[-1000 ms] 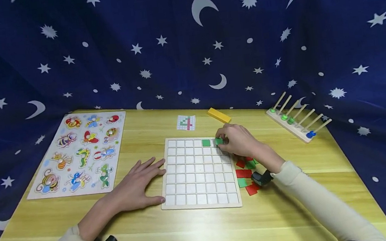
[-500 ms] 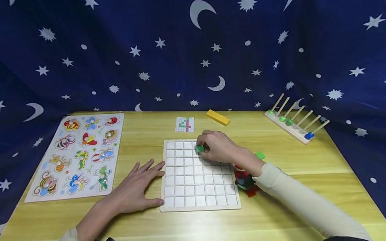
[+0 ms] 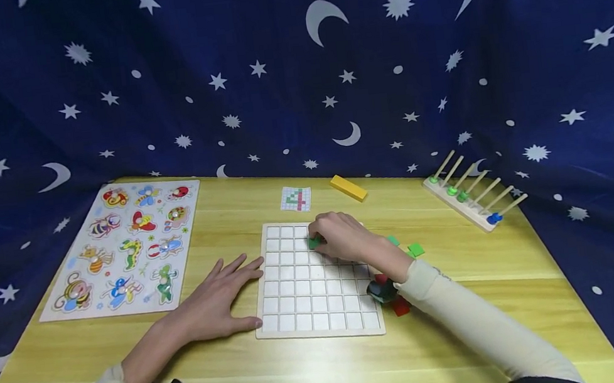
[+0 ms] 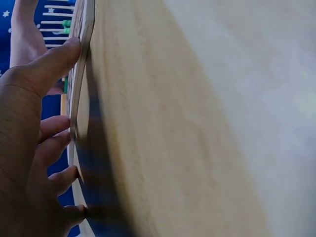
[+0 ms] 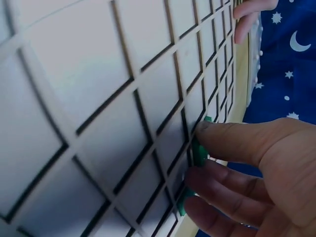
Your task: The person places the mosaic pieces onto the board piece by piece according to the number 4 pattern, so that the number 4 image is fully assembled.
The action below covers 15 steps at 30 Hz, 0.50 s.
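Note:
A white grid board (image 3: 286, 287) with a wooden frame lies on the table. My right hand (image 3: 343, 238) is over its upper part and pinches a green square tile (image 3: 314, 242) between thumb and fingers, low at the second row of cells. In the right wrist view the held tile (image 5: 200, 152) stands close to the grid, and another green tile (image 5: 186, 200) shows past the fingers. My left hand (image 3: 214, 300) has its fingers spread, with thumb and fingertips at the board's left edge; the left wrist view shows the thumb (image 4: 57, 61) on that edge.
Red tiles (image 3: 401, 306) and green tiles (image 3: 416, 249) lie right of the board, partly under my right forearm. Behind it are a pattern card (image 3: 296, 199) and a yellow block (image 3: 349, 188). An insect puzzle (image 3: 120, 250) lies left, a peg rack (image 3: 464, 202) back right.
My right hand has moved left along the upper part of the board and slightly nearer, carrying the green tile from the right-hand columns toward the middle. My left hand has stayed at the edge.

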Tool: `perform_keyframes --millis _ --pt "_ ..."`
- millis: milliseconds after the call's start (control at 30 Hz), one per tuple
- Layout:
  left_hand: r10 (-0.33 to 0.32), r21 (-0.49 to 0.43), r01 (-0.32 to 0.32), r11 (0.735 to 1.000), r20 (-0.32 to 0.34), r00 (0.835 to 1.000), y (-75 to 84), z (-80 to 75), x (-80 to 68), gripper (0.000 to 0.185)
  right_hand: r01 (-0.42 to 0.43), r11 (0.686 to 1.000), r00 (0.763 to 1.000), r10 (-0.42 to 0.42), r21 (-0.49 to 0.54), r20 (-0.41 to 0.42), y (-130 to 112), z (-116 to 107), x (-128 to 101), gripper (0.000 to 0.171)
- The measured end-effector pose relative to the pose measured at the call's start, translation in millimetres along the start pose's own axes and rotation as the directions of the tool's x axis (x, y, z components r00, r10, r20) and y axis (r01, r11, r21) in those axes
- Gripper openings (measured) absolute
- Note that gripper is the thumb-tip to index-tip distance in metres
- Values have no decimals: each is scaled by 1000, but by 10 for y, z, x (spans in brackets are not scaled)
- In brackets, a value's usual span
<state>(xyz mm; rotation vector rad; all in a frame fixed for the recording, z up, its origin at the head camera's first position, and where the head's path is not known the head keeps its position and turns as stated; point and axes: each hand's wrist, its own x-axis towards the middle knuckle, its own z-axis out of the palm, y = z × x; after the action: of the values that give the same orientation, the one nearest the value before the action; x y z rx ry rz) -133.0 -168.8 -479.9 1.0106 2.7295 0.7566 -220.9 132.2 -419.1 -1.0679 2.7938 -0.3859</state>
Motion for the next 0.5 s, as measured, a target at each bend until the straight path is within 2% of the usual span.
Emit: perform_keyframes --millis 200,267,400,500 --pt "-6 -14 6 1000 0 1000 -8 3 -14 83 -2 1000 1000 2 2 28 -12 -5 62 34" --pt "-3 -12 3 1000 6 1000 -1 -19 3 83 -18 1000 1000 18 24 24 -1 -17 58 35" --pt "-6 0 6 1000 18 1000 8 -26 10 83 -44 998 999 43 42 25 11 -26 49 23" --pt "-15 3 15 1000 10 1000 4 -15 -10 84 -14 1000 1000 14 4 -8 9 -14 42 11"
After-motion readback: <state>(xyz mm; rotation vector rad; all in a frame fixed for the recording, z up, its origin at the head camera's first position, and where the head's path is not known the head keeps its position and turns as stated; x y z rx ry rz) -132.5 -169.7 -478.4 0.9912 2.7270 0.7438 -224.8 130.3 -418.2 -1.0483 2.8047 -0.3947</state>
